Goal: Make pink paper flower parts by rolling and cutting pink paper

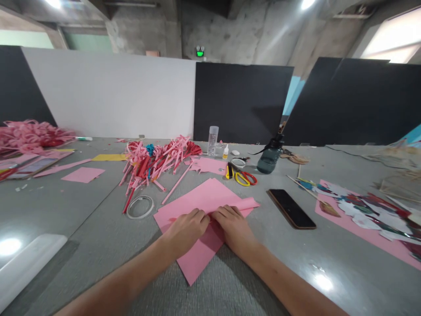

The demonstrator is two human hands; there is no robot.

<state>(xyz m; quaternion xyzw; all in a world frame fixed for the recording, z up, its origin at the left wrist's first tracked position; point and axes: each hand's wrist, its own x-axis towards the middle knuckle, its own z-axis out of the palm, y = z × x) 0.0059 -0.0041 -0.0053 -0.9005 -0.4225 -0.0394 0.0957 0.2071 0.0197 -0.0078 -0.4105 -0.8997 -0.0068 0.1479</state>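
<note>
Sheets of pink paper lie on the grey table in front of me, one corner pointing toward me. A rolled pink edge sticks out to the right, past my fingers. My left hand has its fingers curled and pressed together on the paper near the middle. Close beside it, my right hand is also closed on the rolled part, its fingertips almost meeting the left ones. The thumbs are mostly hidden beneath the fingers.
Beyond the paper are scissors, a glue bottle, a clear cylinder and a dark bottle. A phone lies right. Left are a tape ring and pink-red strips. Paper scraps lie far right.
</note>
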